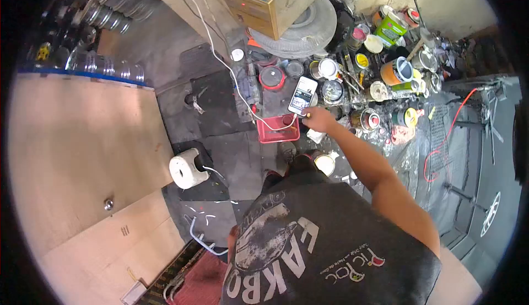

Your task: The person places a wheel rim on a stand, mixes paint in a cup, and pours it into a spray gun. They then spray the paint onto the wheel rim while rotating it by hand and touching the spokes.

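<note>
My right hand [319, 120] reaches forward with its fingers curled, at the lower right corner of a white smartphone [303, 95]. A small yellowish spot shows at the fingertips; I cannot make out whether it is something held. The phone's screen is lit, and a white charging cable [237, 82] runs to its lower end. Just below the phone is a red plastic tray [278, 135]. Of my left hand, only a strip of skin [232, 235] beside my dark printed shirt shows; the fingers are hidden.
Paint cans crowd the right side, among them an orange bucket [390, 73] and a green can [391, 28]. A tyre [308, 35] lies beneath a box-like unit [256, 10]. A white stool [187, 170] stands left on the floor. A red hose [456, 115] hangs right.
</note>
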`<action>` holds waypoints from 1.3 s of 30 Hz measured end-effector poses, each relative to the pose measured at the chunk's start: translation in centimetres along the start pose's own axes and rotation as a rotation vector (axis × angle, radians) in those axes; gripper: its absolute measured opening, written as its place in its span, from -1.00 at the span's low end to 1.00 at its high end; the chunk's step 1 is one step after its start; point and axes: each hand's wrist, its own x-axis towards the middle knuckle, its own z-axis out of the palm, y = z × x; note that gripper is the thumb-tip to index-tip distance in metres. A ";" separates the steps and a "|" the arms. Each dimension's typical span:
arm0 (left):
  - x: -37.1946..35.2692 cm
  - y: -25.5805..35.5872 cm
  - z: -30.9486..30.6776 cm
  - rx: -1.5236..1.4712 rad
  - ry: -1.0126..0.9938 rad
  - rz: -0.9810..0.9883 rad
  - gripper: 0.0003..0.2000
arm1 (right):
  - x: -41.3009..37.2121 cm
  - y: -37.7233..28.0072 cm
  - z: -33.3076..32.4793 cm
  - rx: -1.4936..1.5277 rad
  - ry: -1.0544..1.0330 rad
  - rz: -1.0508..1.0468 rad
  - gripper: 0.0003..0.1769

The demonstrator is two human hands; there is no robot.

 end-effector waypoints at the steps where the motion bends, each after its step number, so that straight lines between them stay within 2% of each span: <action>1: 0.7 0.2 -0.5 -0.126 -0.013 -0.077 -0.70 | -1.0 0.4 1.1 0.007 -0.001 0.011 -0.49; 3: 2.6 1.5 -1.5 -0.357 -0.016 -0.206 -0.69 | -2.4 1.8 3.5 0.111 -0.003 -0.136 -0.49; 4: 3.6 2.2 -2.0 -0.443 -0.013 -0.244 -0.69 | -3.1 1.9 4.1 0.114 -0.004 -0.133 -0.49; 6: 5.8 3.5 -2.9 -0.681 -0.008 -0.334 -0.69 | -3.9 1.8 5.1 0.134 -0.135 -0.050 -0.50; 8: 7.9 4.6 -3.7 -0.960 0.005 -0.447 -0.69 | -3.9 1.5 6.3 0.097 -0.077 -0.072 -0.55; 9: 8.5 6.2 -4.6 -0.957 0.004 -0.451 -0.69 | -4.0 1.1 6.6 0.054 -0.018 -0.096 -0.59; 11: 9.3 10.6 -7.0 -0.450 0.049 -0.198 -0.67 | -4.0 -0.1 5.9 0.044 -0.043 -0.085 -0.59; 12: 9.5 16.2 -9.4 -0.381 0.050 -0.189 -0.66 | -4.0 -0.7 5.5 0.030 -0.065 -0.077 -0.59; 16: 8.6 13.0 -8.2 -0.580 0.064 -0.268 -0.67 | -3.1 -1.0 5.5 0.073 -0.121 -0.092 -0.60; 18: 7.5 11.1 -8.0 -0.638 0.000 -0.342 -0.69 | -2.9 -0.9 5.7 0.048 -0.060 -0.158 -0.62; 26: 3.5 7.2 -4.9 -0.501 -0.076 -0.369 -0.69 | -3.2 -1.8 4.8 0.046 -0.065 -0.126 -0.62; 34: 3.9 7.4 -4.4 -0.514 -0.070 -0.369 -0.69 | -3.2 -1.1 5.0 0.101 -0.052 -0.139 -0.63; 39: 4.6 8.2 -4.7 -0.539 -0.059 -0.357 -0.69 | -2.8 0.3 5.5 0.158 0.098 -0.073 -0.54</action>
